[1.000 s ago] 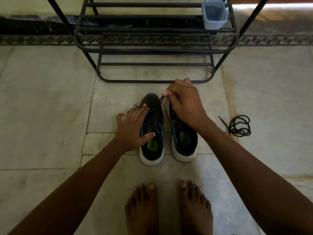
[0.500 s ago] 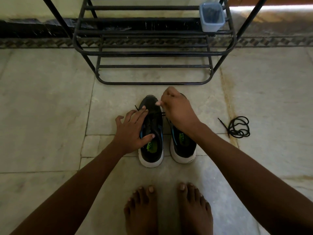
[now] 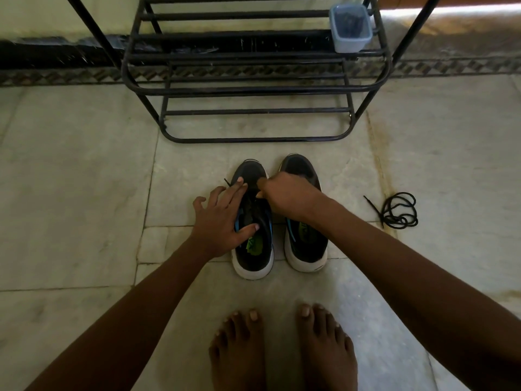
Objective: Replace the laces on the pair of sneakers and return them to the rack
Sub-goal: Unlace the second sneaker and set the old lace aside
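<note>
Two black sneakers with white soles stand side by side on the floor, toes toward the rack: the left sneaker and the right sneaker. My left hand rests on the left sneaker, fingers spread, thumb inside its opening. My right hand reaches across and pinches the black lace over the left sneaker's eyelets. One lace tip sticks out beside my left fingertips. A loose coiled black lace lies on the floor to the right.
A black metal shoe rack stands just beyond the sneakers, with a small blue plastic container on an upper shelf at the right. My bare feet are on the marble floor below the sneakers. A dark wall skirting runs behind.
My right hand has come down and leftward from above the right sneaker's toe to the left sneaker's eyelets, still pinching the lace. My left hand stays on the left sneaker.
</note>
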The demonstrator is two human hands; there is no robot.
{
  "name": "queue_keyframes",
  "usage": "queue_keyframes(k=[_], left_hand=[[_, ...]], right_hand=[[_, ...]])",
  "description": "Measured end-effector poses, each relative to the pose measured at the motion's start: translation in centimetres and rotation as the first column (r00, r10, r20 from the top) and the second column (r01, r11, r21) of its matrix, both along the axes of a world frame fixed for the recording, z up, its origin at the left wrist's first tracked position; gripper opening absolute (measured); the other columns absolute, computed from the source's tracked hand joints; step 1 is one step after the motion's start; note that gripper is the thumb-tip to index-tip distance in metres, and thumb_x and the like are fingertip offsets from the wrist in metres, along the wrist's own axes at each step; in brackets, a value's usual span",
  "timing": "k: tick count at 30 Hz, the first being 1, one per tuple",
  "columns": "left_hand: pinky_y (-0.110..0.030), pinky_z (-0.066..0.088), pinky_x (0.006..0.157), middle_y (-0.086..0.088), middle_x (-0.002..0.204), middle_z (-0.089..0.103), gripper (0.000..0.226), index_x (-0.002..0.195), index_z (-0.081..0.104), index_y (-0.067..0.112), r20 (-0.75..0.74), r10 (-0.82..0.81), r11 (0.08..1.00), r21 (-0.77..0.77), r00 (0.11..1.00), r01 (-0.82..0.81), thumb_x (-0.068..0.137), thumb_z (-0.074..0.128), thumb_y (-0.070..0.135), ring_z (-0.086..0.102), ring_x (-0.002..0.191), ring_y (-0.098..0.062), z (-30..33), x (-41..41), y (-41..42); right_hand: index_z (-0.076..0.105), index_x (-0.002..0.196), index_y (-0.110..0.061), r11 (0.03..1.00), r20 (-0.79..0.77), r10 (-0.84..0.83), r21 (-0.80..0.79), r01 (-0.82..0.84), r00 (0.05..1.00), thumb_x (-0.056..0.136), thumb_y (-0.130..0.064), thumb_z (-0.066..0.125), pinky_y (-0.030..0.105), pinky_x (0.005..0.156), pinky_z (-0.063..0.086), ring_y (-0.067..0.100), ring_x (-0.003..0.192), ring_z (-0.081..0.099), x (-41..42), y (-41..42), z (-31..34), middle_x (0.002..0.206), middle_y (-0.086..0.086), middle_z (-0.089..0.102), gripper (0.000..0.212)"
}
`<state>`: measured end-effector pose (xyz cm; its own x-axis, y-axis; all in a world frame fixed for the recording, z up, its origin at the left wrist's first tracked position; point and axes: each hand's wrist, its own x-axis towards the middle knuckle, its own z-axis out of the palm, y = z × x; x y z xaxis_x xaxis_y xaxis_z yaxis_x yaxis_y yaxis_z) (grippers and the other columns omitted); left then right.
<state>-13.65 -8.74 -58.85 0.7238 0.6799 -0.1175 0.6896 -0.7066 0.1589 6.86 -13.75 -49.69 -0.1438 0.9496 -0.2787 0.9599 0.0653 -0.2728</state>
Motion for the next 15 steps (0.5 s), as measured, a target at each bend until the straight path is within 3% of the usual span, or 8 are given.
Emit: queue_keyframes(k=[2, 6, 9, 12, 15], left_hand=[[-0.055, 0.032, 0.102, 0.006, 0.171, 0.015, 0.098, 0.162, 0.019, 0.026, -0.018, 0.011, 1.0, -0.004, 1.0, -0.011, 0.082, 0.031, 0.082, 0.033, 0.145, -0.029, 0.0, 0.0, -0.1], [-0.057, 0.031, 0.103, 0.005, 0.17, 0.016, 0.099, 0.163, 0.017, 0.027, -0.034, 0.008, 1.0, -0.009, 0.999, -0.008, 0.082, 0.032, 0.081, 0.031, 0.146, -0.031, 0.0, 0.0, -0.1], [-0.057, 0.031, 0.103, 0.003, 0.17, 0.017, 0.099, 0.162, 0.018, 0.025, -0.027, 0.008, 1.0, -0.015, 1.0, -0.009, 0.081, 0.032, 0.081, 0.031, 0.146, -0.032, 0.1, 0.1, 0.0], [-0.056, 0.032, 0.102, 0.003, 0.17, 0.017, 0.099, 0.162, 0.019, 0.025, -0.015, 0.004, 1.0, -0.02, 1.0, -0.004, 0.081, 0.034, 0.08, 0.033, 0.145, -0.032, 0.0, 0.0, -0.1], [-0.056, 0.032, 0.103, 0.004, 0.17, 0.016, 0.1, 0.162, 0.018, 0.025, -0.017, 0.003, 1.0, -0.022, 1.0, -0.003, 0.081, 0.034, 0.08, 0.033, 0.145, -0.031, 0.0, 0.0, 0.0]], right_hand=[[0.053, 0.092, -0.017, 0.997, 0.025, -0.061, 0.039, 0.06, 0.998, 0.102, -0.039, 0.055, 0.035, 0.066, 0.05, 0.026, 0.079, 0.062, 0.3, 0.0, 1.1, 0.078, 0.004, 0.052, 0.025], [0.061, 0.092, -0.016, 0.984, 0.099, -0.119, 0.143, 0.105, 0.988, 0.098, -0.041, 0.06, 0.034, 0.069, 0.04, 0.031, 0.091, 0.06, 1.8, -0.1, 3.2, 0.083, 0.008, 0.05, 0.026], [0.055, 0.075, -0.014, 0.954, -0.092, -0.123, 0.264, 0.143, 0.988, 0.1, -0.04, 0.059, 0.036, 0.07, 0.044, 0.023, 0.085, 0.049, 2.5, -0.1, 3.0, 0.072, 0.004, 0.055, 0.036], [0.059, 0.07, -0.009, 0.852, -0.304, -0.148, 0.444, 0.278, 0.941, 0.101, -0.035, 0.058, 0.026, 0.07, 0.024, 0.018, 0.078, 0.04, 2.7, -0.4, 2.2, 0.065, 0.0, 0.051, 0.04], [0.063, 0.074, -0.008, 0.783, -0.407, -0.188, 0.487, 0.387, 0.894, 0.101, -0.032, 0.056, 0.027, 0.07, 0.021, 0.02, 0.079, 0.042, 2.7, -0.6, 1.2, 0.07, 0.003, 0.055, 0.038]])
